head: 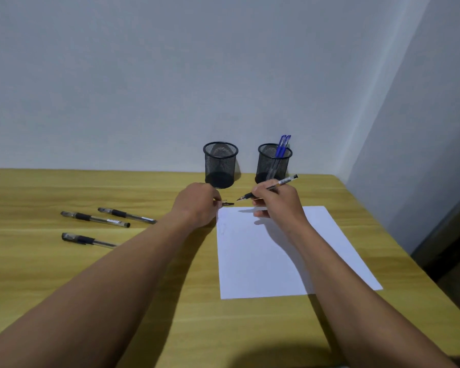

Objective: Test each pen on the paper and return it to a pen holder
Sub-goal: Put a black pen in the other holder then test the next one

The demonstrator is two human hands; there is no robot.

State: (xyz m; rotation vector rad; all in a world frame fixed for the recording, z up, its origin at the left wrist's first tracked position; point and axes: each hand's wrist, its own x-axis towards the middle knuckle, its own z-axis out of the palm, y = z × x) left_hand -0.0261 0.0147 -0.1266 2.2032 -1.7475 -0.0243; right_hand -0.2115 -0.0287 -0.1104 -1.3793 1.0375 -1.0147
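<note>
Wooden table (pixel 64 274) carries a white paper (pixel 263 261) at right. Two black mesh pen holders stand at the far edge: the left holder (pixel 220 166) and the right holder (pixel 272 166), which contains blue pens (pixel 283 147). The right hand (pixel 279 205) grips an uncapped black pen (pixel 284 181), its tip just above the paper's far edge. The left hand (pixel 197 204) pinches the pen's cap (pixel 227 203) beside it. Three capped pens (pixel 94 219) lie well to the left.

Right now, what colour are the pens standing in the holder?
The pens are blue; head view shows it.
</note>
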